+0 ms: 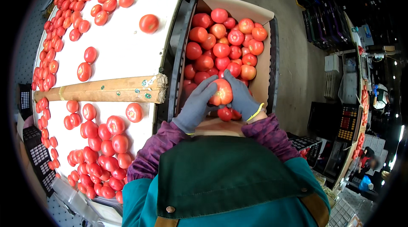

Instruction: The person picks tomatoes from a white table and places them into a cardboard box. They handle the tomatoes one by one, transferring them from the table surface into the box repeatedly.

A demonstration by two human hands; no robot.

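Both my hands wear grey gloves. My left hand point(196, 106) and my right hand point(243, 98) hold one large tomato point(222, 92) between them, one at each side. The held tomato is above the near part of a black crate point(274, 67) lined with brown cardboard point(237, 3). Many red tomatoes point(221, 50) are piled inside that crate, and a few show just below my hands. Part of the pile is hidden by my gloves.
A white table point(121, 42) with many loose tomatoes point(108, 147) stands at the left. A cardboard tube point(102, 89) lies across it. Stacked dark crates point(326, 24) and a long bench with tomatoes are at the right. Other people are at the far right.
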